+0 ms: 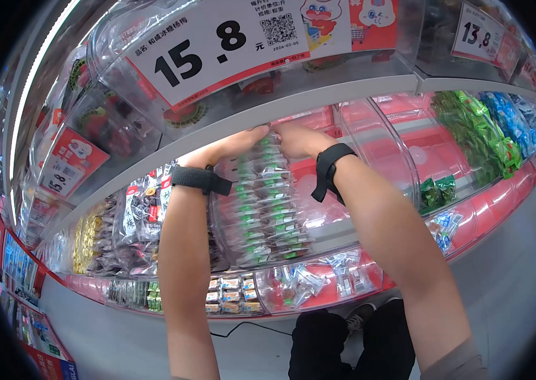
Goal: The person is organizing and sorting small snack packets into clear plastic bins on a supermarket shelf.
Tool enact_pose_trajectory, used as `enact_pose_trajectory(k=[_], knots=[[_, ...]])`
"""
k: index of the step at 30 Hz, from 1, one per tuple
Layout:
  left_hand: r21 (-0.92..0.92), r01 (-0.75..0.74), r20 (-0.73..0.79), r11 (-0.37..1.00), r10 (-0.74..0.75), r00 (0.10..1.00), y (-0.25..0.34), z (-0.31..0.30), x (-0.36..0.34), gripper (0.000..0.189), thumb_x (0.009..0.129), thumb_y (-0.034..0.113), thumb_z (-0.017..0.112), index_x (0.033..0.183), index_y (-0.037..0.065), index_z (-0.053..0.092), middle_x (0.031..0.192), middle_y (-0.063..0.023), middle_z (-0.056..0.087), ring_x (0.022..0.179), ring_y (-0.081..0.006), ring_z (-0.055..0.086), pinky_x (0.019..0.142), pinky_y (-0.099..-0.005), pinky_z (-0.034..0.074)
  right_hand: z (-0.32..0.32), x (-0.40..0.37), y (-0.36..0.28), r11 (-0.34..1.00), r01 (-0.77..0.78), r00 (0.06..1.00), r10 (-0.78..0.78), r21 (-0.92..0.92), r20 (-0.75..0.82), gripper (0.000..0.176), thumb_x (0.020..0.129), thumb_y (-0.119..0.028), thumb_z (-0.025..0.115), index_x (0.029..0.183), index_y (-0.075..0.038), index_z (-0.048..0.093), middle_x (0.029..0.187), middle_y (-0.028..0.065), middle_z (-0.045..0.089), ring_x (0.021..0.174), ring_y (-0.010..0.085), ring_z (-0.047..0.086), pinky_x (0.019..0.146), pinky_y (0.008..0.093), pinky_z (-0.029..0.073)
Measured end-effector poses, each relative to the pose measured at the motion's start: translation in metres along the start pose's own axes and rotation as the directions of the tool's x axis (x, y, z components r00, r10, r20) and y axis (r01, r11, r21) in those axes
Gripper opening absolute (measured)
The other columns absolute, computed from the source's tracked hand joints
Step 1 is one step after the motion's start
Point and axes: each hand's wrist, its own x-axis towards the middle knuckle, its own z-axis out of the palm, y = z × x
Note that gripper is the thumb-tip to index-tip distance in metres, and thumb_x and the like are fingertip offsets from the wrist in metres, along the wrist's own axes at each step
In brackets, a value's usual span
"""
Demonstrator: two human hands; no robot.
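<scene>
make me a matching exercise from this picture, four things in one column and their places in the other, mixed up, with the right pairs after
1. clear-and-green packets
2. gold packets
3. black cable
4. large 15.8 price sign

A. on the floor
B. highest in the picture
C. in rows, by the left hand and right hand
D. left of the left forearm

Pairs: 1-C, 2-D, 3-A, 4-B

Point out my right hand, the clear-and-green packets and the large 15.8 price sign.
Right hand [299,140]: head view, back of the hand.
Clear-and-green packets [275,204]: head view, a packet midway along the rows.
Large 15.8 price sign [218,56]: head view, printed face near the 8.
</scene>
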Motion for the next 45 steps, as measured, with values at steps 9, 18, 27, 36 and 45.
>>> enact_pose_trajectory(k=[9,18,27,36,45], knots=[[0.136,-0.029,-0.034,0.99,0.034,0.999,-0.009,0.003,0.009,0.035,0.092,0.025,0.045,0.116,0.002,0.058,0.112,-0.0168,0.061,0.104,-0.0304,0.057,0.09,-0.0368,0.044,-0.029,-0.051,-0.052,0.861,-0.126,0.958,0.235,-0.493,0.165,0.026,0.079,-0.011,0.056,0.101,-0.004,0.068,0.105,0.0146,0.068,0.1,0.0296,0.065,0.081,0.0411,0.052],[0.151,-0.009,-0.012,0.988,0.011,1.0,-0.004,0.0,0.005,0.037,0.09,0.028,0.045,0.117,0.005,0.058,0.115,-0.014,0.061,0.103,-0.0298,0.058,0.089,-0.0367,0.045,0.021,-0.266,-0.084,0.909,0.307,0.936,-0.342,-0.283,-0.084,0.018,0.082,-0.01,0.056,0.094,0.003,0.055,0.091,0.0181,0.057,0.086,0.0317,0.059,0.075,0.039,0.047],[0.161,-0.003,-0.017,0.987,0.006,1.0,0.002,-0.003,0.001,0.037,0.089,0.029,0.047,0.117,0.007,0.059,0.114,-0.0129,0.062,0.102,-0.0288,0.059,0.088,-0.0372,0.045,0.129,-0.204,-0.005,0.972,-0.192,0.775,0.237,-0.139,0.586,0.057,0.09,-0.045,0.051,0.109,0.008,0.055,0.11,0.0261,0.059,0.106,0.0369,0.057,0.084,0.0414,0.047],[0.229,0.067,-0.022,0.971,-0.064,0.998,0.013,-0.008,-0.006,0.041,0.089,0.034,0.047,0.119,0.01,0.06,0.117,-0.0101,0.062,0.105,-0.0273,0.059,0.089,-0.0359,0.046,0.195,-0.134,-0.007,0.953,-0.18,0.902,0.062,0.242,0.427,0.058,0.092,-0.052,0.045,0.115,0.0,0.057,0.107,0.0126,0.062,0.091,0.0218,0.055,0.079,0.0359,0.045],[0.274,0.041,-0.026,0.961,-0.036,0.999,0.008,-0.007,-0.001,0.041,0.089,0.035,0.047,0.12,0.01,0.06,0.12,-0.0093,0.061,0.107,-0.0269,0.058,0.093,-0.0343,0.044,0.202,-0.124,-0.006,0.865,-0.491,0.597,0.249,0.103,0.762,0.061,0.085,-0.051,0.054,0.132,-0.011,0.051,0.133,0.0117,0.051,0.119,0.0252,0.048,0.09,0.0403,0.044]])
